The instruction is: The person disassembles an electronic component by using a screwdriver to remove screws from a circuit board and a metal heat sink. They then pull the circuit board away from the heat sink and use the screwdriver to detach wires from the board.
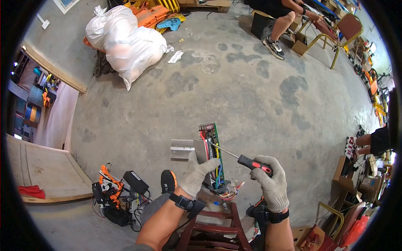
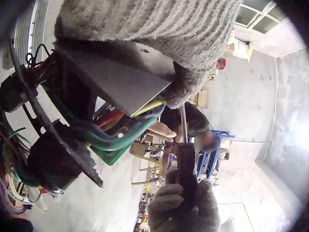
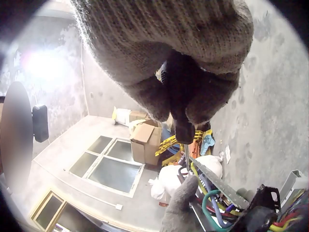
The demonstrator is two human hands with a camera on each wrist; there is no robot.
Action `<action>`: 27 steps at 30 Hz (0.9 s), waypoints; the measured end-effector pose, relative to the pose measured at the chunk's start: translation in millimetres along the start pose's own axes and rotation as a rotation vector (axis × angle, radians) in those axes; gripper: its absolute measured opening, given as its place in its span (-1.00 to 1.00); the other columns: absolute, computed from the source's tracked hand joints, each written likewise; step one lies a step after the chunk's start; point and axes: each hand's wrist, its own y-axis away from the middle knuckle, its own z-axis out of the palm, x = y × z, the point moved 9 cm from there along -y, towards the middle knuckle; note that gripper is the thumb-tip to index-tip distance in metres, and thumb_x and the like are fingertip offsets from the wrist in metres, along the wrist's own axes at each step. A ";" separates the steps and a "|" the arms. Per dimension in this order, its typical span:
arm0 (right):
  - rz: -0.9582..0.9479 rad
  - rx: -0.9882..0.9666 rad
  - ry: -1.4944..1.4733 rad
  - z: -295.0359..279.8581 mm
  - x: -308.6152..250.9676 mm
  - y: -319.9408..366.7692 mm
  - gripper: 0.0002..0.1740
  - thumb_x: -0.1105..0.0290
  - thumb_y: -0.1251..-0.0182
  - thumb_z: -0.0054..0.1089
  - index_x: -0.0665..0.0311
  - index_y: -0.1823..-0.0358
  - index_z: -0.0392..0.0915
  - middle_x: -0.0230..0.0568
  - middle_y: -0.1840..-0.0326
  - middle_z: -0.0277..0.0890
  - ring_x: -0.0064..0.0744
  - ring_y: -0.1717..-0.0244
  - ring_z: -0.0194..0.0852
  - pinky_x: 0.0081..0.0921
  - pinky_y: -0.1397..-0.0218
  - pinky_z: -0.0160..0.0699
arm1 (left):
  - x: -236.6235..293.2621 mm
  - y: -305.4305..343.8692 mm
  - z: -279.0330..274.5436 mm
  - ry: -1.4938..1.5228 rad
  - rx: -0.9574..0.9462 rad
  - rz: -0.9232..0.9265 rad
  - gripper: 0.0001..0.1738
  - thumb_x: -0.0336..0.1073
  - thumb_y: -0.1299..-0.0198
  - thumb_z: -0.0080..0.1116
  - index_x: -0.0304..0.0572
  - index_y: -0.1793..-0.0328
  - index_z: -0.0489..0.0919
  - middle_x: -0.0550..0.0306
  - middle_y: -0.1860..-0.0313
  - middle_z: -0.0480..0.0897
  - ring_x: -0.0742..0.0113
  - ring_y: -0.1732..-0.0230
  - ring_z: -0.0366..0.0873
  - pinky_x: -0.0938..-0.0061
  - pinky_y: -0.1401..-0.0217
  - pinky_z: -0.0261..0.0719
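The wired assembly [image 1: 218, 157] was gripped by the left hand [image 1: 197, 173], the screwdriver [image 1: 243, 160] by the right hand [image 1: 271, 182]; slips toward wires [image 2: 108, 142] were best avoided.

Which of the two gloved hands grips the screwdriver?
The right hand: its fingers curl round the black-and-red handle of the screwdriver. The left hand instead holds the grey metal plate beside the coloured wires.

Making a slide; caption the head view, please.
Gloved right hand holds a screwdriver; left hand grips a wired device.
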 end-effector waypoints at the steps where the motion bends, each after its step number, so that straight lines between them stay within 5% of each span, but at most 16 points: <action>1: 0.010 0.001 -0.016 -0.2 0.9 0.0 -0.56 0.46 -0.33 0.46 0.41 -0.23 0.68 -0.19 0.07 0.75 -0.46 0.13 0.77 -0.47 -0.04 0.74 | 0.9 -0.2 0.4 0.002 -0.004 0.013 -0.33 -0.28 -0.31 0.54 -0.22 -0.43 0.41 0.16 -0.09 0.64 0.36 -0.01 0.69 0.32 -0.03 0.78; 5: 0.021 0.007 -0.073 -1.3 3.8 -0.1 -0.55 0.45 -0.36 0.42 0.44 -0.24 0.66 -0.16 0.09 0.75 -0.43 0.14 0.78 -0.44 -0.03 0.76 | 4.1 2.6 3.0 0.014 -0.012 -0.002 -0.21 -0.14 -0.20 0.61 -0.34 -0.41 0.44 0.08 -0.08 0.67 0.33 -0.02 0.67 0.35 -0.13 0.69; 12: 0.016 -0.001 -0.085 0.6 1.3 -0.6 -0.55 0.43 -0.38 0.41 0.46 -0.26 0.65 -0.15 0.13 0.75 -0.41 0.16 0.78 -0.42 -0.02 0.76 | -1.0 3.6 6.9 -0.012 -0.039 -0.080 -0.32 -0.27 -0.32 0.53 -0.29 -0.43 0.39 0.06 -0.10 0.64 0.31 -0.03 0.70 0.28 -0.07 0.80; 15: 0.024 -0.001 -0.101 0.0 2.2 -1.0 -0.56 0.44 -0.40 0.39 0.47 -0.25 0.64 -0.15 0.14 0.75 -0.41 0.18 0.77 -0.41 0.00 0.76 | 2.0 5.3 7.4 0.013 0.013 -0.036 -0.27 -0.15 -0.23 0.61 -0.31 -0.35 0.42 0.13 0.05 0.67 0.42 0.25 0.67 0.42 0.21 0.69; 20: 0.030 -0.017 -0.097 1.7 4.3 -1.4 -0.59 0.43 -0.44 0.37 0.49 -0.24 0.64 -0.14 0.19 0.75 -0.40 0.21 0.77 -0.43 0.04 0.74 | -5.6 4.6 7.6 0.029 -0.030 -0.084 -0.22 -0.12 -0.20 0.62 -0.32 -0.40 0.44 0.10 -0.08 0.66 0.36 -0.05 0.64 0.38 -0.17 0.65; 27: 0.031 -0.003 -0.122 -2.0 6.7 -1.9 -0.59 0.39 -0.47 0.35 0.48 -0.24 0.64 -0.13 0.21 0.76 -0.42 0.25 0.75 -0.43 0.09 0.72 | -14.1 1.1 6.3 0.010 -0.046 -0.075 -0.18 -0.11 -0.20 0.63 -0.33 -0.45 0.44 0.06 -0.18 0.65 0.33 -0.13 0.62 0.35 -0.28 0.61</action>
